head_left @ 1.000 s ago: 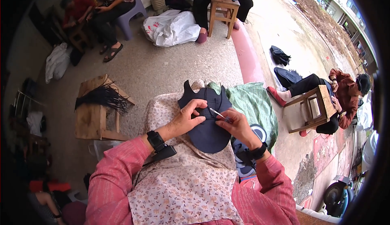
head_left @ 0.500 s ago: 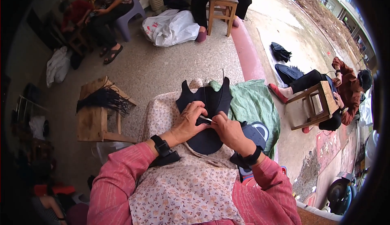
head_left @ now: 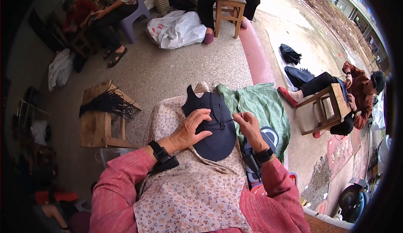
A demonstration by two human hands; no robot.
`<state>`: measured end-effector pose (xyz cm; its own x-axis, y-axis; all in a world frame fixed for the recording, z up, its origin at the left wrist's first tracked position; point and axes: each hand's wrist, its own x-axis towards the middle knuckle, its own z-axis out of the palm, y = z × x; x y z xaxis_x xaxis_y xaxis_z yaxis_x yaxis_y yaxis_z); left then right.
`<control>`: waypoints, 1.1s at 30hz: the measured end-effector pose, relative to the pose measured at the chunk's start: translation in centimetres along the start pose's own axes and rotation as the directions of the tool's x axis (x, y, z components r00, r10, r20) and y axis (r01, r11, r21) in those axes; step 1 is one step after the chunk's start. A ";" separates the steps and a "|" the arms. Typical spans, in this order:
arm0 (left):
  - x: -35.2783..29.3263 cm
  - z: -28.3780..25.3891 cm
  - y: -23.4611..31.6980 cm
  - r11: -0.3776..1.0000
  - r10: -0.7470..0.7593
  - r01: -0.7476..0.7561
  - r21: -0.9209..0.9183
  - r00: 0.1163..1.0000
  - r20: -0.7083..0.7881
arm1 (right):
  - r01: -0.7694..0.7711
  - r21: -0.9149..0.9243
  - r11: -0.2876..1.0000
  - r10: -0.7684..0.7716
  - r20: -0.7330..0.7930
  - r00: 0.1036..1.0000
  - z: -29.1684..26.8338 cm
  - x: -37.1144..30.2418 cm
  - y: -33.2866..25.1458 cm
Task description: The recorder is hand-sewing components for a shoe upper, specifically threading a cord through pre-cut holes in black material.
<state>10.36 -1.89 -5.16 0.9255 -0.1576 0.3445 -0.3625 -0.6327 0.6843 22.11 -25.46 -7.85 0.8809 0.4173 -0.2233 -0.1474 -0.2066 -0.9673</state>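
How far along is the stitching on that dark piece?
Done: a short line of stitches shows on the dark shoe upper. In hand: left hand presses it on the lap; right hand pulls thread taut. Left: most of the edge looks unstitched, though detail is small.

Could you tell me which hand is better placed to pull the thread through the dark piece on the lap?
Probably the right hand: it pinches the thread beside the dark piece, while the left hand presses flat on it.
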 end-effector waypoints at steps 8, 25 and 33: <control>-0.4 -0.2 0.5 0.999 0.007 -0.005 0.042 0.999 -0.041 | -0.394 0.514 0.762 0.207 0.384 0.900 1.6 -1.3 -1.0; 1.3 1.6 2.9 0.982 -0.042 0.048 0.181 0.998 -0.038 | -0.399 0.602 0.692 0.171 0.400 0.900 2.7 -1.7 -1.4; 0.3 0.0 1.3 0.999 -0.027 0.025 0.024 0.995 0.091 | -0.406 0.555 0.726 0.156 0.442 0.884 2.4 -1.4 -0.8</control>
<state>10.16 -2.75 -4.15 0.9411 -0.2091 0.2657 -0.3365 -0.6543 0.6772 19.87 -23.74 -7.03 0.5567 0.7273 -0.4014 -0.7140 0.1718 -0.6788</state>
